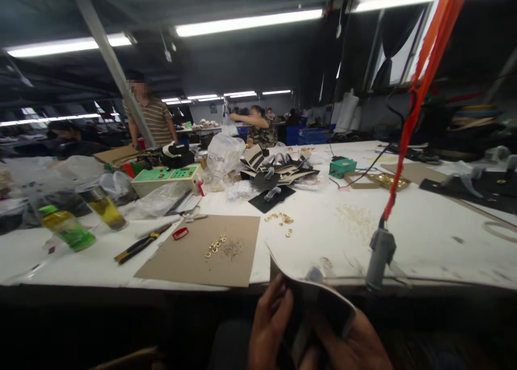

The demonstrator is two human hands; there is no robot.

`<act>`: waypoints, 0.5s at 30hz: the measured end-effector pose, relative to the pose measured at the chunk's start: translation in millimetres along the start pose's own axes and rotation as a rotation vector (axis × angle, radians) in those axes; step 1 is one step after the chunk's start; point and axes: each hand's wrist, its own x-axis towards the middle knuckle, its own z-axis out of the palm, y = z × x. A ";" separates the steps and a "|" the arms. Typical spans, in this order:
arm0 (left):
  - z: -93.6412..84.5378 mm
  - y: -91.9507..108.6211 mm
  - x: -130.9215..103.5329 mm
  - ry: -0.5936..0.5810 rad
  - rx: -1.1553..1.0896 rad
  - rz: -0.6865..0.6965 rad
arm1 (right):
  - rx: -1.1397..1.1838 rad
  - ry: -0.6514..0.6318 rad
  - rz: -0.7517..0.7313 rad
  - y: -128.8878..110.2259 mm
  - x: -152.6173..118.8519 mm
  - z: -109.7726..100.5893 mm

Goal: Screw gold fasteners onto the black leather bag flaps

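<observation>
At the table's front edge, a dark, flexible leather-like panel (319, 297) with a pale edge is bent upward between my two hands. My left hand (269, 324) grips its left side, fingers curled against it. On the right side my right hand (355, 340) is closed round the panel, with part of the fingers in shadow. Just beyond it lie small gold-coloured metal rings (285, 218) on the white table (307, 251). More gold rings (216, 245) and some dark crumbs rest on a brown cardboard sheet (242, 267) to the left.
A grey tool (377, 259) hangs from an orange cord (412, 106) at right. Pliers (141, 245), a green-capped bottle (67, 229) and a control box (167, 181) stand left. Dark cut pieces (272, 197) are heaped behind. Several people are farther back.
</observation>
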 end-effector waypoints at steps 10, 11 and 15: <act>-26.9 4.7 15.2 0.076 0.014 -0.041 | 0.275 -0.337 0.128 -17.9 -13.7 -41.3; -28.8 6.7 14.0 0.046 0.015 -0.024 | 0.287 -0.366 0.141 -17.6 -15.0 -44.5; -38.0 22.1 16.6 -0.307 -0.109 0.139 | 0.282 -0.413 0.164 -17.0 -18.6 -54.4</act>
